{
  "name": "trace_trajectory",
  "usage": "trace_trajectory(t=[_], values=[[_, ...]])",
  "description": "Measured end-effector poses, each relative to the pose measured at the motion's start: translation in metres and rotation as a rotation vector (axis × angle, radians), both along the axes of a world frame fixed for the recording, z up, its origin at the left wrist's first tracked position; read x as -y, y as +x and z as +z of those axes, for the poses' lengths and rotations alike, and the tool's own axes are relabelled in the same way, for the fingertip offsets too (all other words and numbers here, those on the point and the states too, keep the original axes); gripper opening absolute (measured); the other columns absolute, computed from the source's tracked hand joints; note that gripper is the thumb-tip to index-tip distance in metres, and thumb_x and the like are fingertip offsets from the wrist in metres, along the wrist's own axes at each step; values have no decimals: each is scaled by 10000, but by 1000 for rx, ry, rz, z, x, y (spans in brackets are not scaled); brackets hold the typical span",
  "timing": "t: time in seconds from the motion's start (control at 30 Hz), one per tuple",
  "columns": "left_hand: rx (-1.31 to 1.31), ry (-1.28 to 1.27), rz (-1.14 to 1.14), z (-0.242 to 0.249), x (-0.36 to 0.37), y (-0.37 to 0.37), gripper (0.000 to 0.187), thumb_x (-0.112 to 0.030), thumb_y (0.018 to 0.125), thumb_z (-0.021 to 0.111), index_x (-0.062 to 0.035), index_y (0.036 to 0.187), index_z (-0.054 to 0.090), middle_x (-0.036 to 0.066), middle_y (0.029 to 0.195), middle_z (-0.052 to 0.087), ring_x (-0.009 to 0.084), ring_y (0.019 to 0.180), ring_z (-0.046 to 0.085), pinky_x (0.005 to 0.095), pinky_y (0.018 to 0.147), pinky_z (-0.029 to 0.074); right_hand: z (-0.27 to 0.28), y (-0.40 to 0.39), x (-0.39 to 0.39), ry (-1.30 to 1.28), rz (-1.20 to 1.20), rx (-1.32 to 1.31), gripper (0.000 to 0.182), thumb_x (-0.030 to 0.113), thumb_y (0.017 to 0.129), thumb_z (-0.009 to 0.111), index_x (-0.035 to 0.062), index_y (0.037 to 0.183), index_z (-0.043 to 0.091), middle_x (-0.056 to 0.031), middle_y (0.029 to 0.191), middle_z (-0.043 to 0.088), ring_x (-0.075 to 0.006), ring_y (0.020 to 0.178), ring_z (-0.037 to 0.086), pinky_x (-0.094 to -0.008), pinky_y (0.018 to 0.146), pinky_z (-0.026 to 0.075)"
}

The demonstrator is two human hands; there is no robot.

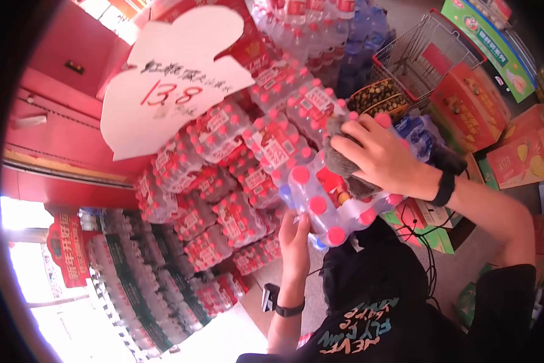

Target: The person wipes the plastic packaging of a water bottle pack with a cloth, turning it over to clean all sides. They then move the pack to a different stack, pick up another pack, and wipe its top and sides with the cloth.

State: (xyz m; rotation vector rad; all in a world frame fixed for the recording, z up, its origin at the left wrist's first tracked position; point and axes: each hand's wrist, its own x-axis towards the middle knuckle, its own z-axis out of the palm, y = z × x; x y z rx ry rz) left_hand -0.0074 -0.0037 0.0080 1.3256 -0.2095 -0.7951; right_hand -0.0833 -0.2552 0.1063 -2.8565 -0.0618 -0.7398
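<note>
A shrink-wrapped pack of clear bottles with red caps (316, 204) is tilted in front of my body, close to the stacked packs. My right hand (384, 154) is closed around a grey cloth (342, 162), which lies against the top of the pack. At the pack's near left corner, my left hand (295, 245) pinches the plastic wrap, thumb and fingers together. A blue cap or blue piece (286, 193) shows at the pack's edge close to that hand.
Beyond the pack rises a stack of similar red-capped packs (272, 145). A white price sign (169, 91) leans over it at left. Green-labelled bottle packs (133, 278) stand lower left. At right are a wire basket (420, 51), red boxes (471, 106) and black cables (429, 260).
</note>
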Motion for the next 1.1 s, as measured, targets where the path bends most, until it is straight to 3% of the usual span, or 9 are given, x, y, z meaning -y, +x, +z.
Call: trace_trajectory(t=[0.07,0.2,0.33,0.5,0.63,0.7,0.9,1.03,1.1], values=[[-34,58,-9,8,1,0,265,-271,1096,615,-9,1140,614,31,877,660,103,802,594,265,759,470,-11,22,-8,19,118,-14,631,67,652,850,64,1233,605,-123,1145,561,-356,1024,582,-459,889,523],[-6,15,-10,5,1,4,272,-267,1095,620,-1,1145,602,35,871,667,103,783,597,266,753,476,-10,52,-39,-47,181,12,476,98,751,761,66,1205,620,-96,1068,545,-304,969,573,-416,831,537],[-4,-71,28,16,10,4,265,-264,1089,628,-8,1150,588,46,902,698,107,787,612,268,759,488,-8,17,-68,77,236,43,321,144,813,693,70,1120,634,-86,1037,568,-279,923,576,-380,755,538],[-34,-48,-47,5,2,9,309,-316,1074,655,-18,1118,584,32,872,685,101,782,614,268,765,484,-3,-56,-92,43,209,38,282,148,790,705,76,1061,676,-64,944,563,-259,837,580,-362,701,531],[-42,-44,-66,0,-1,12,278,-307,1085,637,-33,1103,591,7,844,647,90,774,592,253,753,474,3,-62,-83,-25,120,111,283,135,790,705,76,1065,676,-64,955,586,-260,815,586,-371,704,530],[-19,-65,-67,-5,0,12,257,-295,1091,626,-40,1095,594,1,841,640,84,768,582,249,748,471,-6,-49,-81,115,16,240,284,157,761,728,91,1030,667,-61,964,586,-250,810,586,-377,711,522],[2,-103,-19,-2,3,7,220,-266,1115,578,-49,1080,595,-7,876,644,66,767,571,240,733,473,-59,-75,-109,-99,48,414,190,188,806,680,141,988,652,-14,872,575,-222,832,609,-373,746,504],[-10,-150,9,1,10,2,242,-276,1116,577,-35,1104,594,15,958,674,77,829,600,259,788,489,-140,-127,-119,-63,146,-34,129,182,836,682,124,944,641,-19,909,603,-220,919,623,-380,766,513],[-26,-169,-35,-8,4,6,259,-276,1118,574,-19,1139,595,43,1022,693,94,910,628,274,855,499,-135,-136,-121,-13,79,3,127,184,858,680,109,957,655,-33,946,632,-235,973,625,-387,799,513]])
